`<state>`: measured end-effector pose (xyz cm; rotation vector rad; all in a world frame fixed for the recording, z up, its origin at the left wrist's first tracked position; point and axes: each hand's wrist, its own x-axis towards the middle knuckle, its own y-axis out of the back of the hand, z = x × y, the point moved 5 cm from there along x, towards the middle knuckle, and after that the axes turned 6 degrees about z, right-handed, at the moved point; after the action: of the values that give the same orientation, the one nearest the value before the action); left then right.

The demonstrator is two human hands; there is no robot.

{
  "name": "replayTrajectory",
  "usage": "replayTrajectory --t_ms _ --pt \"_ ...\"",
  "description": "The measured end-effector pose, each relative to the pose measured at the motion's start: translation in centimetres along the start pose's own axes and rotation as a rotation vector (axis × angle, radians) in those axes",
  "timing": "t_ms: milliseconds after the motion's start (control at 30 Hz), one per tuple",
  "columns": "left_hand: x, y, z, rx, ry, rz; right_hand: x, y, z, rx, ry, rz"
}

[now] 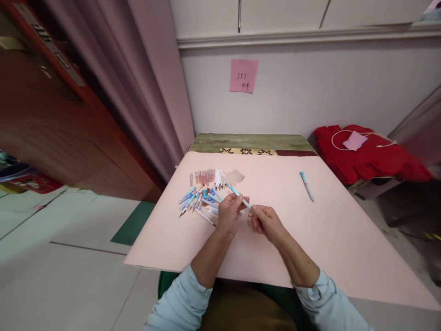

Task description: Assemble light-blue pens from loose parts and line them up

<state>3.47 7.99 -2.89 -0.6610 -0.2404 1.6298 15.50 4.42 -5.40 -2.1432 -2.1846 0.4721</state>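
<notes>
Between my two hands is a light blue pen (245,202), held at a slant above the table. My left hand (228,212) is closed around its upper part, and my right hand (266,221) pinches its lower right end. Just left of my left hand lies a loose pile of pen parts (193,200), blue, orange and white, some with dark tips. Behind the pile are a row of clear reddish-brown pieces (204,176), a fan of white refills (218,178) with dark tips, and translucent pieces (236,176). A blue and white pen (306,186) lies alone at the right.
A pale pink sheet (289,248) covers most of the table, whose green patterned top (210,141) shows at the back. Red cloth (365,158) with a white cable sits to the right. A pink note (243,76) is stuck on the wall. At left hangs a curtain (151,82) beside a door (62,138).
</notes>
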Motion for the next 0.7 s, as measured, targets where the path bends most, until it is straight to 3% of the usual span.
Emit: replayTrajectory --t_ms 167,533,700 --pt "-0.3 -0.2 0.3 -0.009 0.015 0.007 -0.2 0.1 -1.1 -0.102 0.152 0.086" --pt "-0.7 0.0 0.1 0.118 0.022 0.004 -0.2 0.4 -1.1 -0.322 0.277 0.179" --pt "-0.8 -0.1 0.6 0.24 -0.007 -0.082 -0.4 0.1 -1.1 -0.227 0.213 0.08"
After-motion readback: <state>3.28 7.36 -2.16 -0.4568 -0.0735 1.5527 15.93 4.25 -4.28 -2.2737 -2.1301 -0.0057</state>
